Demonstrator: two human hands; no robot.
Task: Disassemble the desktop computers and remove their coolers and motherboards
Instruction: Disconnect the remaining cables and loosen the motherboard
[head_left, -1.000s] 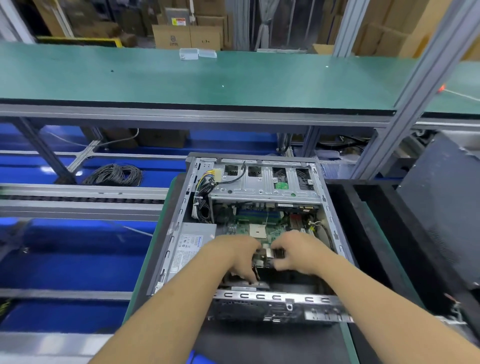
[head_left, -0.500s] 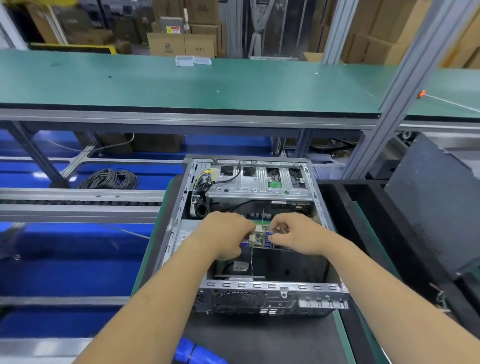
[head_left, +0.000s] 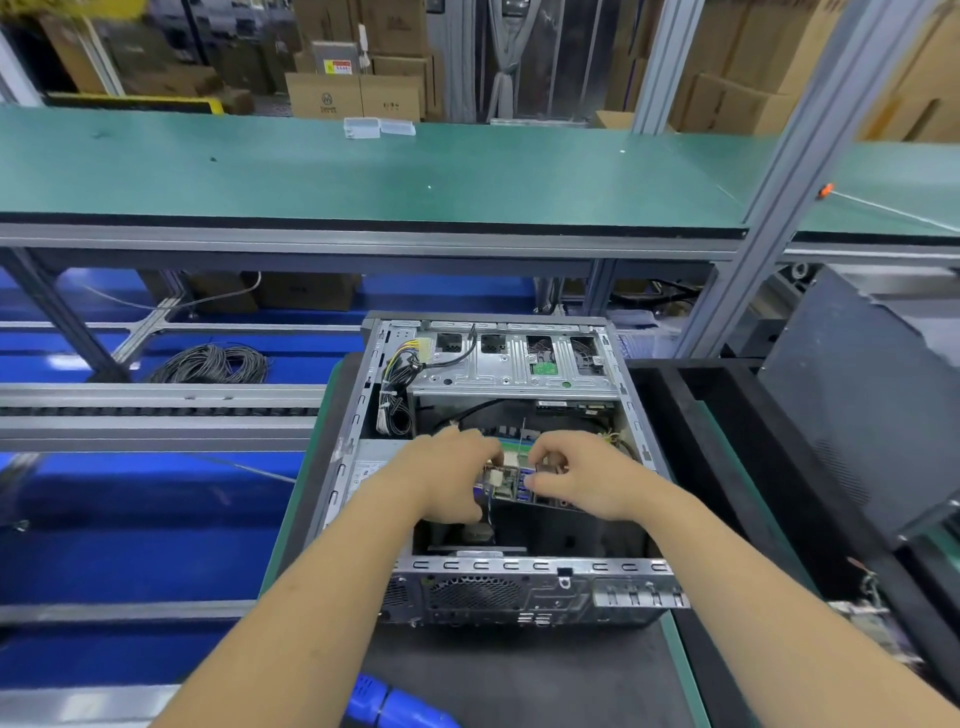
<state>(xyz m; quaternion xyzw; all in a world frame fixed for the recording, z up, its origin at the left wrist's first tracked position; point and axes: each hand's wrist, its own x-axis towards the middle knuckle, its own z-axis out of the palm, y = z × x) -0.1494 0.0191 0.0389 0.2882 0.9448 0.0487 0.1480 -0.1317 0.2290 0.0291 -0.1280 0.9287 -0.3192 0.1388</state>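
Note:
An open grey desktop case (head_left: 519, 597) lies on its side on the dark work mat. Inside it, the green motherboard (head_left: 511, 480) is tilted up, its port edge facing me. My left hand (head_left: 447, 475) grips the board's left part and my right hand (head_left: 576, 478) grips its right part, fingers curled over the top edge. Most of the board is hidden behind both hands. A silver drive cage (head_left: 514, 369) spans the case's far end, with a bundle of power cables (head_left: 400, 379) at its left. The power supply (head_left: 363, 467) sits under my left wrist.
A black tray (head_left: 727, 441) and a dark side panel (head_left: 872, 405) stand to the right. A green conveyor table (head_left: 363, 171) runs across behind, with a small clear box (head_left: 363, 127) on it. A coil of black wire (head_left: 213, 364) lies at left. A blue tool (head_left: 395, 704) lies near the mat's front.
Both hands have lifted the motherboard up from the case floor and tilted it on edge; the bottom of the case beneath it now shows dark and bare.

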